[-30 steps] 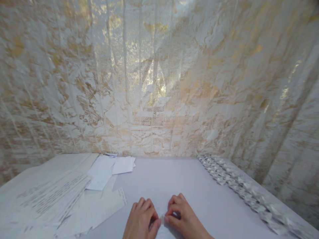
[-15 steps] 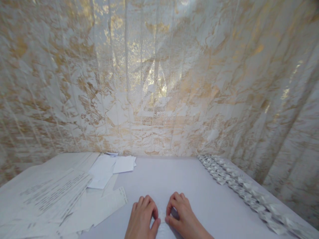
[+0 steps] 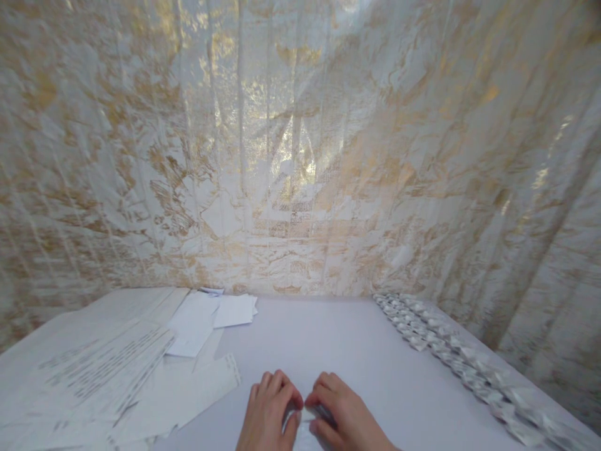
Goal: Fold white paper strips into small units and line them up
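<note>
Both of my hands rest at the near edge of the white table (image 3: 328, 338), fingers curled inward. My left hand (image 3: 270, 410) and my right hand (image 3: 340, 413) meet over a small white piece of paper (image 3: 304, 418), which they pinch and press between their fingertips. Most of that paper is hidden under my fingers, so its shape cannot be made out.
Printed paper sheets and strips (image 3: 107, 369) are spread over the table's left side, with small white squares (image 3: 206, 316) at the back. A long row of small folded paper pieces (image 3: 460, 357) runs along the right edge. A white and gold curtain (image 3: 300, 144) hangs behind.
My hands have drawn closer together over the small paper, the right fingers sliding left toward the left thumb. The view shifted very slightly.
</note>
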The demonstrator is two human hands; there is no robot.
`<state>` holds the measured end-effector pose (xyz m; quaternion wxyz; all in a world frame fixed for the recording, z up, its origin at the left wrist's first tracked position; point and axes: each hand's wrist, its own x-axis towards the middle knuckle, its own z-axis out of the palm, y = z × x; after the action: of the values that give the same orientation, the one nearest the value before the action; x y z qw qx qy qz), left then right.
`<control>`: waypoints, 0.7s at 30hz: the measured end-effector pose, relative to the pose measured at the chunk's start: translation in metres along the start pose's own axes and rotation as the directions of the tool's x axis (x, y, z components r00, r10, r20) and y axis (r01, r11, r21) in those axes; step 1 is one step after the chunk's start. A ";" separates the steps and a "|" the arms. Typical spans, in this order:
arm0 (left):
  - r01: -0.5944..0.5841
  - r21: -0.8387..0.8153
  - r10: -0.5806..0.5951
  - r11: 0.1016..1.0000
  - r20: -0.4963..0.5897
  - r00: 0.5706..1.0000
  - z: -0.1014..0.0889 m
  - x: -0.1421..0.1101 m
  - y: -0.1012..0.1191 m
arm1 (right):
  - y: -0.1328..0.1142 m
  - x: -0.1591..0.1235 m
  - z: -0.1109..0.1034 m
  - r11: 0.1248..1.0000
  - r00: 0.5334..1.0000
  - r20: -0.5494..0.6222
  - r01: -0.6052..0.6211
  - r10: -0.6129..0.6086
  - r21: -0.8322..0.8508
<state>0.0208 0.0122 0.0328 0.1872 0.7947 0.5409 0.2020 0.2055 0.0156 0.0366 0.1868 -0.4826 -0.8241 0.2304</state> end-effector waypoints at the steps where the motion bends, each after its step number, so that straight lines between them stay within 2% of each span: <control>1: -0.010 -0.011 0.010 1.000 -0.005 1.000 0.000 0.000 0.000 | -0.002 0.000 0.000 1.000 1.000 -0.004 -0.007 0.007 -0.023; 9: 0.024 -0.047 -0.022 0.999 0.038 0.999 -0.001 0.001 0.001 | -0.005 0.003 -0.001 0.998 0.999 -0.021 -0.030 0.029 -0.064; 12: -0.007 -0.102 0.008 0.995 0.001 1.000 0.002 0.000 -0.003 | -0.001 0.002 0.003 0.998 0.999 -0.046 -0.010 0.007 -0.067; 14: -0.024 -0.206 0.017 0.978 -0.036 0.999 0.009 0.000 -0.006 | 0.000 0.001 0.006 0.998 0.997 -0.077 -0.013 0.008 -0.066; 16: -0.034 -0.401 0.023 0.915 -0.031 0.999 0.020 -0.001 -0.010 | 0.000 0.000 0.007 0.999 0.994 -0.105 -0.017 0.013 -0.031; 18: -0.033 -0.601 0.048 0.798 0.008 0.999 0.030 -0.002 -0.012 | -0.002 -0.001 0.008 0.999 0.991 -0.136 -0.006 0.012 0.049; 21: -0.060 -0.723 0.080 0.688 -0.007 0.997 0.037 -0.003 -0.013 | -0.005 -0.002 0.008 0.982 0.987 -0.163 0.027 0.004 0.189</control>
<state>0.0295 0.0112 -0.0058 0.4836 0.6794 0.3849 0.3955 0.1986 0.0102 0.0322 0.3002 -0.4751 -0.7829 0.2668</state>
